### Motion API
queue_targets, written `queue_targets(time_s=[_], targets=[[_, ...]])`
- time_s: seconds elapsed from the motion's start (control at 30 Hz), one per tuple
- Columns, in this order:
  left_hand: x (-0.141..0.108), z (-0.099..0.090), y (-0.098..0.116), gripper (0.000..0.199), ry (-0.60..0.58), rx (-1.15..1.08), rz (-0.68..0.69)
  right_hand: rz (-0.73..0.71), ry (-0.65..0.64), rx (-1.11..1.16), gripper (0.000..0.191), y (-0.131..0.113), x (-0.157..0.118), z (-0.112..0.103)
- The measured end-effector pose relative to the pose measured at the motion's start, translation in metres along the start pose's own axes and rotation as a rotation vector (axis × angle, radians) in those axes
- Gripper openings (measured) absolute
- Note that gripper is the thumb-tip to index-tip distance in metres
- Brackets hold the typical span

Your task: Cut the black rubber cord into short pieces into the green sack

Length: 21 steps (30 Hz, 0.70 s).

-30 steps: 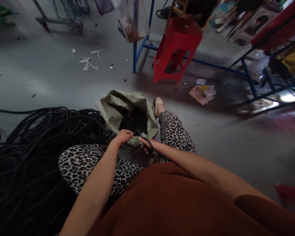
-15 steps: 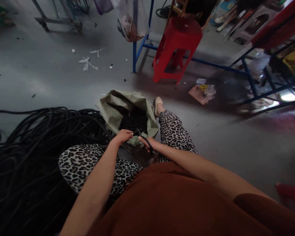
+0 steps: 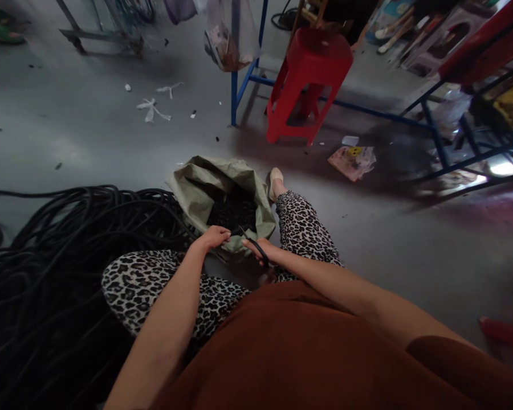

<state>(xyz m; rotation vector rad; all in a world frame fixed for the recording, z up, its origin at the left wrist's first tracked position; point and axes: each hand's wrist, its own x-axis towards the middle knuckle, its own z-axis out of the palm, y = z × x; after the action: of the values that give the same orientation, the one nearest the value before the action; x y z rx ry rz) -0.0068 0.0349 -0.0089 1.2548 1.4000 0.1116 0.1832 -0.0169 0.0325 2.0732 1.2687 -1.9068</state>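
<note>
My right hand (image 3: 257,249) is closed on black-handled scissors (image 3: 263,253), whose blades point up and left over the near rim of an open green sack (image 3: 188,191). Left of the blades, my left hand (image 3: 216,236) is closed at the same rim, fingertips pinched; a short dark end shows at them, too small to name. Small black pieces (image 3: 233,210) lie inside the sack. A large heap of black tubing (image 3: 89,222) spreads over the floor to the left of the sack, reaching up to its side.
A red stool (image 3: 312,74) stands beyond the sack beside a blue metal frame (image 3: 234,97). A plastic bag (image 3: 228,42) hangs there. Scraps and a pink wrapper (image 3: 350,163) lie on the floor. Another person's feet (image 3: 387,40) show at top right.
The right hand and scissors have shifted slightly right and down, away from the left hand. My left hand has barely moved.
</note>
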Motion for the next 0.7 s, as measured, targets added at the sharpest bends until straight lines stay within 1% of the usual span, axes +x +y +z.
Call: queue_targets(time_s=[0.1,0.23,0.43,0.57,0.7], targets=[[0.001,0.002,0.000,0.031,-0.002,-0.005,-0.015,-0.012,-0.008,-0.015,0.049,0.000,0.000,-0.001],[0.001,0.003,0.001,0.030,-0.003,-0.004,-0.030,-0.021,-0.011,-0.043,0.049,0.006,0.006,0.000],[0.004,0.003,-0.003,0.025,0.004,0.053,-0.010,-0.020,0.024,-0.015,0.046,0.013,0.016,0.004],[0.005,0.004,-0.005,0.024,0.004,0.059,-0.002,-0.034,0.018,-0.016,0.047,0.014,0.017,0.003],[0.005,0.004,-0.005,0.025,0.029,0.061,0.010,-0.017,0.021,-0.003,0.049,0.014,0.016,0.000]])
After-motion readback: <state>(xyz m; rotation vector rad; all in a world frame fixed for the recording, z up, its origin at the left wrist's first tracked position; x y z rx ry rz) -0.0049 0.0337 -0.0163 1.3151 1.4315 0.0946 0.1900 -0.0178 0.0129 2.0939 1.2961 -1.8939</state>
